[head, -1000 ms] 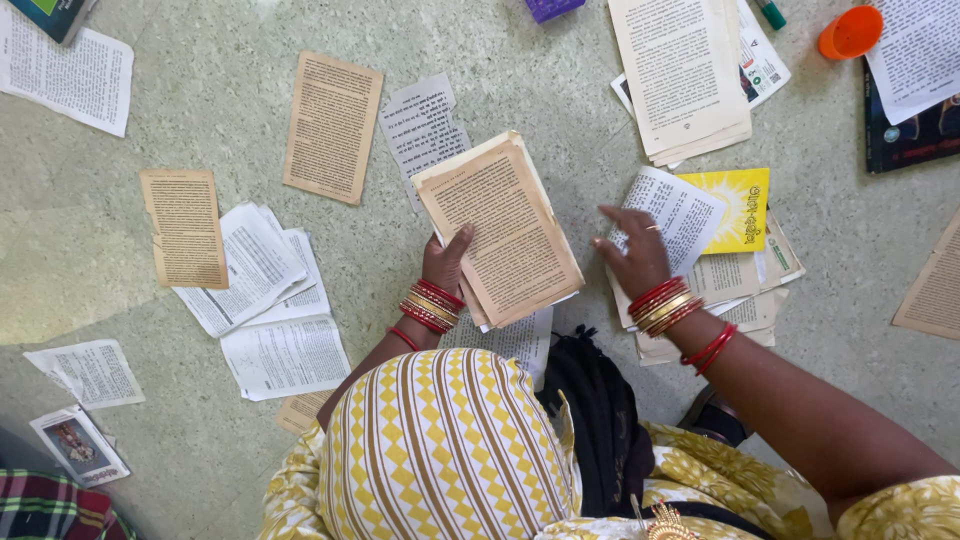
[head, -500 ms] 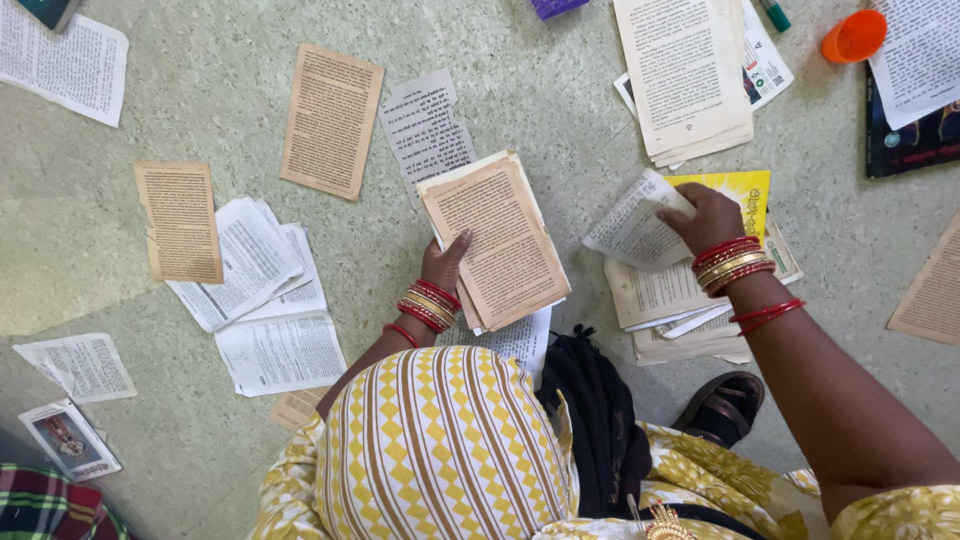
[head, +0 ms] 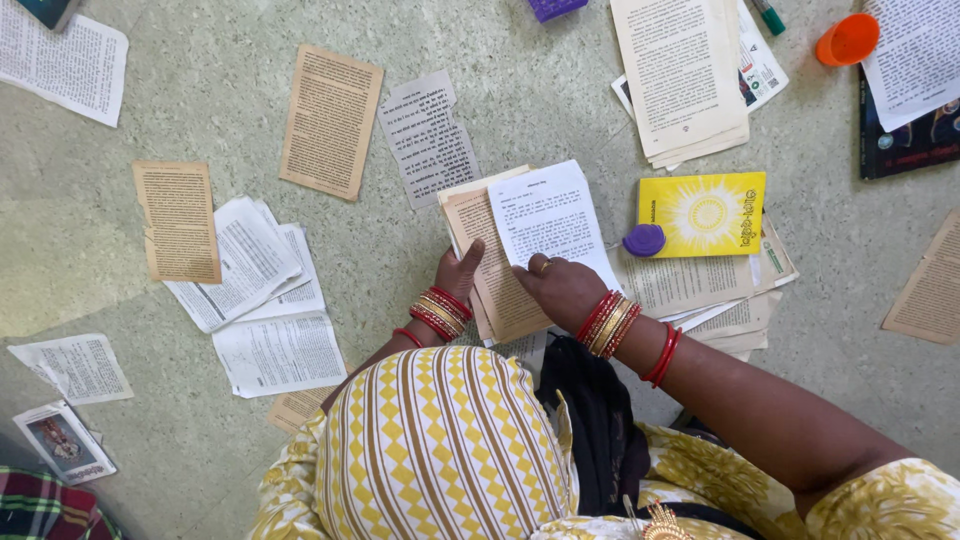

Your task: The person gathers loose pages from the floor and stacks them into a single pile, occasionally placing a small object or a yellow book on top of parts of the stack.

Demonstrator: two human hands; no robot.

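Note:
My left hand [head: 456, 275] grips a stack of yellowed printed pages [head: 492, 275] by its lower left edge. My right hand [head: 562, 287] holds a white printed sheet [head: 552, 220] and lays it on top of that stack. Both wrists wear red and gold bangles. Just to the right lies a pile of loose pages [head: 700, 290] with a yellow booklet [head: 703, 214] on top and a small purple cap [head: 644, 240] at the booklet's left edge.
Loose pages lie all over the speckled floor: two brown sheets [head: 330, 120] [head: 178, 222] and white ones [head: 258, 268] on the left, a tall stack [head: 682, 75] at top right. An orange cup [head: 846, 40], a green marker [head: 768, 14] and a dark book [head: 905, 140] sit at the far right.
My right hand picked a white sheet off the right-hand pile and carried it left onto the stack in my left hand. The yellow booklet and purple cap are now uncovered.

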